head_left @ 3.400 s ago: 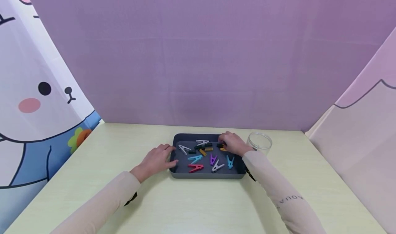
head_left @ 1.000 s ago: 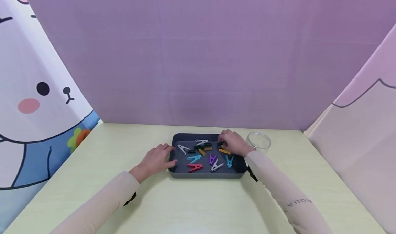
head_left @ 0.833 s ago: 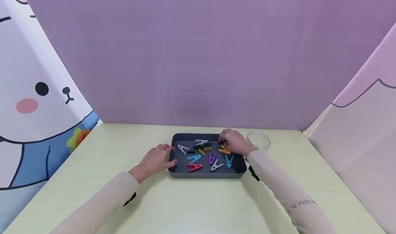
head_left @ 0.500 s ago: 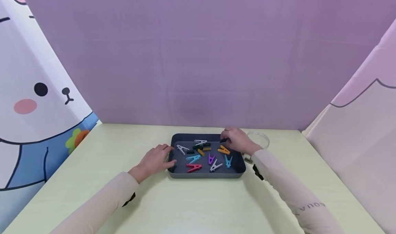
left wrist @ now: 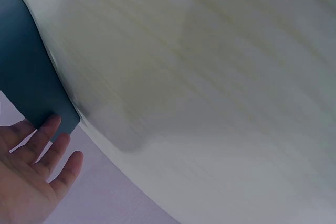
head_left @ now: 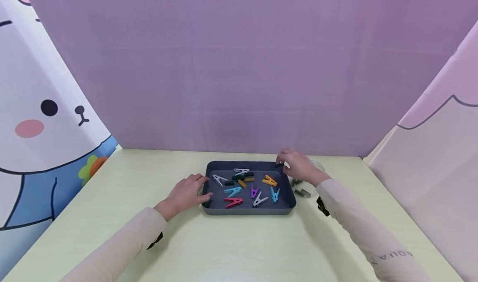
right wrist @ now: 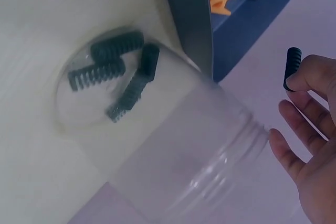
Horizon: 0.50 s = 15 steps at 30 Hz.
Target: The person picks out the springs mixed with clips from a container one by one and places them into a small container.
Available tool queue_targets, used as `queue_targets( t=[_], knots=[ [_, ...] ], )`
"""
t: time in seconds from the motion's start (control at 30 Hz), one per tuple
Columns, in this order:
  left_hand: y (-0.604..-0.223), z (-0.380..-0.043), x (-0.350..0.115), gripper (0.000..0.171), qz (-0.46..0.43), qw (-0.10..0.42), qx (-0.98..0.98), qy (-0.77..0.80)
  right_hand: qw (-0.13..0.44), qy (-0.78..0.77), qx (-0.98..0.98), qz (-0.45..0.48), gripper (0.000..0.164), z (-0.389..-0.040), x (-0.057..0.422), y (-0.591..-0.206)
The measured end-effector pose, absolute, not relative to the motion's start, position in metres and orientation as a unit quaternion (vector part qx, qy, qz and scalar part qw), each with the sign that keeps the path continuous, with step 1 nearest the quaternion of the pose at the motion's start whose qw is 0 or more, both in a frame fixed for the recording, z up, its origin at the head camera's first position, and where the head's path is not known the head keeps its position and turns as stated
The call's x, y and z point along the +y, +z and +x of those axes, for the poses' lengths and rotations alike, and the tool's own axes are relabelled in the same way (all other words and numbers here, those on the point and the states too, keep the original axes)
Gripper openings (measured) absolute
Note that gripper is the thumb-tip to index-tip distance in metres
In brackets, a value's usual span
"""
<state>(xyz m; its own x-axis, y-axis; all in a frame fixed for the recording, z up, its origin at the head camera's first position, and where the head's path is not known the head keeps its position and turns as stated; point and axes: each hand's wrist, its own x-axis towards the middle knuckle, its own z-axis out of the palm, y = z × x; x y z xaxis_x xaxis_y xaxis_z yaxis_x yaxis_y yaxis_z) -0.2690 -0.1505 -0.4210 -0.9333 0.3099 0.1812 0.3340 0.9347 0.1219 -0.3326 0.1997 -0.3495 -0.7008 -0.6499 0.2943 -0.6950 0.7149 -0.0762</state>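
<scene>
Slid right since a second ago, across the tray [head_left: 246, 212] toward the clear jar [right wrist: 173, 135]: the right hand [head_left: 300, 166], way nearer than that relaxed left hand [head_left: 186, 193]. Over the far right corner it's pinching a dark spring [right wrist: 292, 68], poking left, away from the jar.

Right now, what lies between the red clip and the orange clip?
The purple clip lies between the red clip and the orange clip, all three inside the tray. The head view shows it.
</scene>
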Motion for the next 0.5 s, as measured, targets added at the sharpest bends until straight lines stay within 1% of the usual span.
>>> queue_targets(
  t=[0.33, 0.5],
  knots=[
    [-0.42, -0.268, -0.151, 0.057, -0.167, 0.08, -0.98, -0.076, 0.118, 0.097, -0.935, 0.32, 0.022, -0.331, 0.227, -0.342],
    [-0.42, -0.267, -0.15, 0.057, -0.165, 0.079, -0.98, -0.076, 0.132, 0.114, -0.932, 0.316, 0.023, -0.33, 0.241, -0.339]
  ],
)
